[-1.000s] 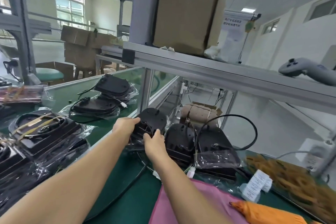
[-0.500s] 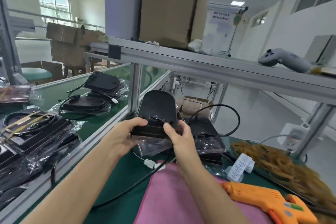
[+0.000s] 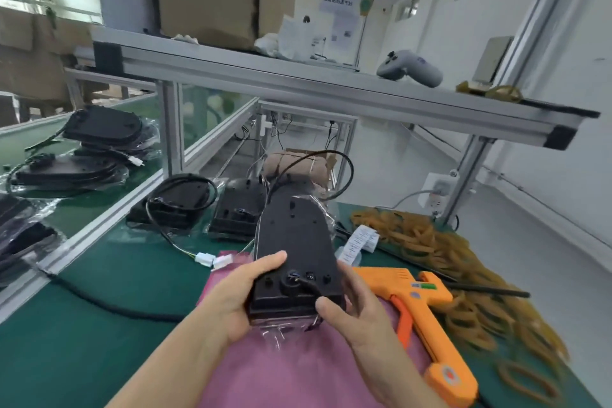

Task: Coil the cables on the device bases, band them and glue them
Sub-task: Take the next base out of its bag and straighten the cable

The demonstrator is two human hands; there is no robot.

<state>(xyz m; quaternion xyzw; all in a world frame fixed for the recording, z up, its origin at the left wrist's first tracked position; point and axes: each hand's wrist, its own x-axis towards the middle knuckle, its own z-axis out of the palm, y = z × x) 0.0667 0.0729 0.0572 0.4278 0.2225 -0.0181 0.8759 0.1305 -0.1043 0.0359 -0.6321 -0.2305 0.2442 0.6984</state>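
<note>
A black device base (image 3: 294,242) in a clear plastic bag lies lengthwise above the pink cloth (image 3: 298,371), underside up. My left hand (image 3: 241,295) grips its near left corner, thumb on top. My right hand (image 3: 354,315) holds the near right corner, thumb by the cable socket. Its black cable (image 3: 331,169) loops up behind the far end. An orange glue gun (image 3: 420,311) lies just right of my right hand. A heap of tan rubber bands (image 3: 440,252) spreads along the right side.
Two more bagged bases (image 3: 205,205) sit at the back of the green mat (image 3: 116,268), one trailing a white connector (image 3: 212,260). Further bases (image 3: 89,149) lie on the conveyor to the left. An aluminium shelf (image 3: 298,83) with a cardboard box hangs overhead.
Both hands have pulled one base off the back row toward me and laid it flatter over the pink cloth. The view has tilted down, showing the glue gun and bands.
</note>
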